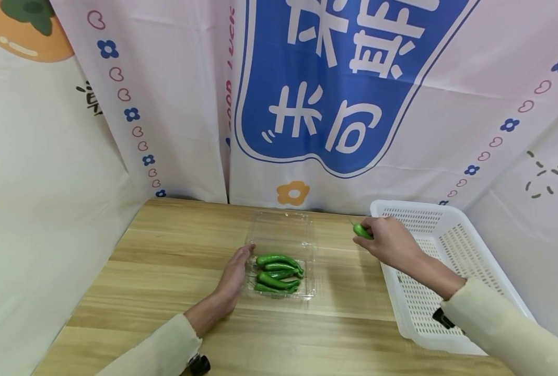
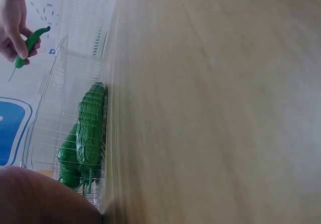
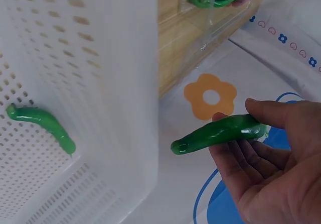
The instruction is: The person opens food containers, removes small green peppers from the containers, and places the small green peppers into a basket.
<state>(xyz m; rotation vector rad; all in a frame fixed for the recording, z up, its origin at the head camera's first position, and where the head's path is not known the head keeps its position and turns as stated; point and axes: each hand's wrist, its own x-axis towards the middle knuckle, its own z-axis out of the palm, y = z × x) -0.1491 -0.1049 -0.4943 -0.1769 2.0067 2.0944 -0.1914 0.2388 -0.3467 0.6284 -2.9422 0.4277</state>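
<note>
My right hand pinches a green chili pepper between thumb and fingers, held in the air by the near-left edge of the white basket. In the right wrist view another green chili pepper lies on the basket's perforated floor. Several green chili peppers lie side by side in a clear plastic clamshell box, its lid standing open toward the back. Against the box's left side rests my left hand, fingers extended along the wall. The left wrist view shows the box's peppers through its ridged side.
The wooden table carries the box in its middle and the basket at its right. A printed curtain hangs along the table's back edge, with white cloth on the left side too.
</note>
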